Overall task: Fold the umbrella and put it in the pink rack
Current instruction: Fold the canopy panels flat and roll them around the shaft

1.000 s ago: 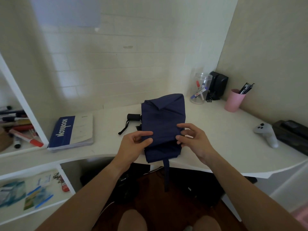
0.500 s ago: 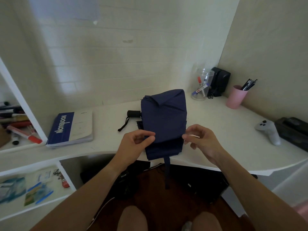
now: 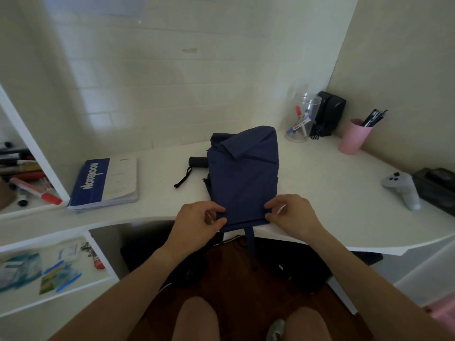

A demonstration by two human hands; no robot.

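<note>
A collapsed navy-blue umbrella (image 3: 243,173) lies on the white desk (image 3: 320,193), its canopy flattened into a wide fold. Its black handle (image 3: 197,162) with a wrist loop sticks out to the left. A fabric strap (image 3: 251,249) hangs from the near edge over the desk's rim. My left hand (image 3: 197,223) pinches the near left corner of the canopy. My right hand (image 3: 291,214) pinches the near right corner. A pink edge (image 3: 443,313), perhaps the rack, shows at the lower right corner, mostly out of frame.
A blue notebook (image 3: 103,183) lies left of the umbrella. At the back right stand a clear jar with pens (image 3: 304,119), a black speaker (image 3: 330,114) and a pink pen cup (image 3: 354,136). A grey game controller (image 3: 401,188) and a black box (image 3: 435,185) lie at the right. Shelves with markers (image 3: 24,178) stand left.
Both hands slid toward the near edge of the canopy. My right hand, which had come off the fabric half a second ago, now pinches the near right corner.
</note>
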